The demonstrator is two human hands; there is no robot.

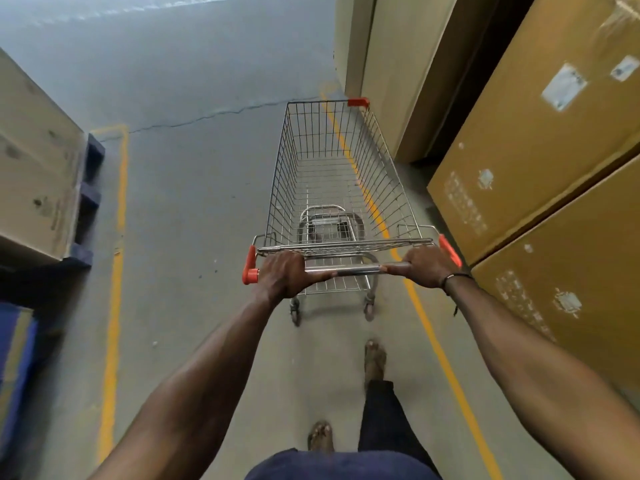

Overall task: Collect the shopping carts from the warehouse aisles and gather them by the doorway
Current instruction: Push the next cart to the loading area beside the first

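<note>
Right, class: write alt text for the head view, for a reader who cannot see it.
Both hands, left hand and right hand, grip the handle of an empty wire shopping cart on a concrete aisle, between yellow floor lines and cardboard boxes.

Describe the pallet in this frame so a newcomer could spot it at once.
Start at the stacked cardboard boxes on the aisle's left edge. Under them sits the blue pallet, just outside the left yellow floor line. It is the only dark blue, slotted block among tan cartons.

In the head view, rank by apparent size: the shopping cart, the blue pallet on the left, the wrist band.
1. shopping cart
2. blue pallet, partly hidden under boxes, so its true extent is unsure
3. wrist band, smallest by far
</note>
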